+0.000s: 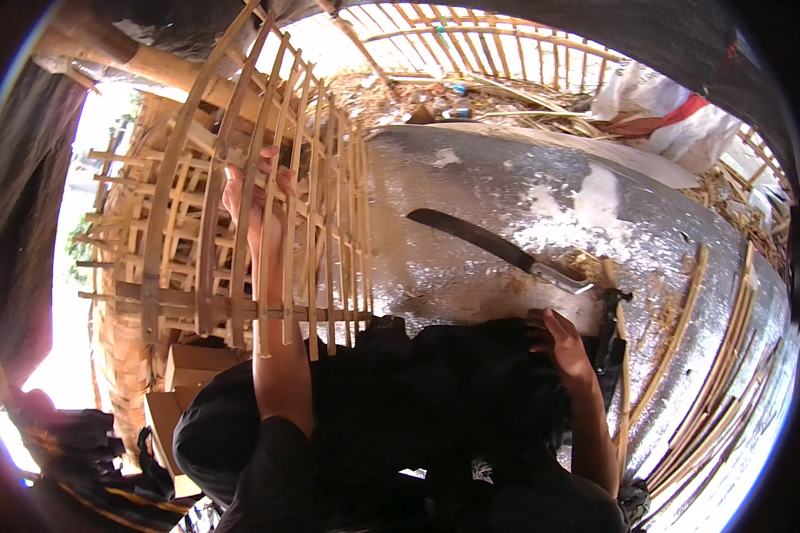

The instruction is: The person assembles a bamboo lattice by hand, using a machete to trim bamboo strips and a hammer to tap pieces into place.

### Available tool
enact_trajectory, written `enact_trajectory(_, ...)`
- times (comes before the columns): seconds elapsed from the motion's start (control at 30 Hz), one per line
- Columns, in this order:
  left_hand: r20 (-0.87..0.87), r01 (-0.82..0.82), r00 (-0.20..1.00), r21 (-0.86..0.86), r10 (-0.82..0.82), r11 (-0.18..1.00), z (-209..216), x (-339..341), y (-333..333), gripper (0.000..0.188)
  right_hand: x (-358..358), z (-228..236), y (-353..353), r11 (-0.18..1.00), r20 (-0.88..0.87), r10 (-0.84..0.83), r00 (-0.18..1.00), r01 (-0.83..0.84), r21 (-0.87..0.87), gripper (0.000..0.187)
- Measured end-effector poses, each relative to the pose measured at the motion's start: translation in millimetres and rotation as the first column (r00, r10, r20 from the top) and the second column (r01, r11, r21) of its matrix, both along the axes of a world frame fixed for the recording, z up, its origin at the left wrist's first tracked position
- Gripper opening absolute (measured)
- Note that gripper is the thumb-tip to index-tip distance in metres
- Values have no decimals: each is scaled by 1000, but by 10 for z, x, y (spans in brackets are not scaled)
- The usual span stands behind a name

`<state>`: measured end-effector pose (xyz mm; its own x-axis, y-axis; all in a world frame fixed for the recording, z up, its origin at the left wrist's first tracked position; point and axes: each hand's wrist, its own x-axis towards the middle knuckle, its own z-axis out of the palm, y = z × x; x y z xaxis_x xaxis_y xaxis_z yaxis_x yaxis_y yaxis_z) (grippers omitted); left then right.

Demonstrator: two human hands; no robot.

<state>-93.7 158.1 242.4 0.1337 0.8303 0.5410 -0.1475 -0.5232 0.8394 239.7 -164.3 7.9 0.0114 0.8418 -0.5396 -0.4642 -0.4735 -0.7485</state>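
Note:
A bamboo lattice (280,313) of long slats crossed by thinner strips stands tilted on my left side. My left hand (260,182) reaches up behind its slats, with the fingers curled around one of them. Beside my right knee, my right hand (562,345) hangs with its fingers apart and nothing in them. Just beyond that hand lies a machete (476,238), its dark curved blade pointing away to the left and its pale handle (560,277) nearest my fingers. Under it spreads a worn silvery-grey sheet (480,178).
Bamboo strips (716,391) lie along the right, with a loose stick (676,333) nearer me. White and red sacks (658,111) sit at the far right. A bamboo fence (498,49) closes the back. Cardboard boxes (191,369) and more lattice (142,209) stand at left.

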Motion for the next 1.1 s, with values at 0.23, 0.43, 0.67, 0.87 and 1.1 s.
enact_trajectory(0.23, -659, 227, 751, 182, -52, 957, -444, 1374, -427, 36, 564, 726, -18, 953, -249, -210, 945, 255, 166, 73)
enact_trajectory(0.43, -951, 437, 304, 87, -57, 895, -1554, 2100, -1070, 56, 853, 858, -317, 937, -165, -251, 954, 283, 206, 86)
enact_trajectory(0.67, -976, 450, 217, 75, -27, 890, -2284, 1984, -1413, 60, 428, 250, -629, 985, 439, -171, 882, 157, 67, 59)
enact_trajectory(0.87, -920, 486, 392, 208, 1, 849, -2194, 2111, -1470, 46, 194, 193, -719, 989, 775, -121, 620, 141, 42, 55)
enact_trajectory(1.1, -898, 417, 429, 295, 99, 860, -2363, 2205, -1444, 53, 269, 253, -584, 989, 856, -134, 499, 128, 80, 46)
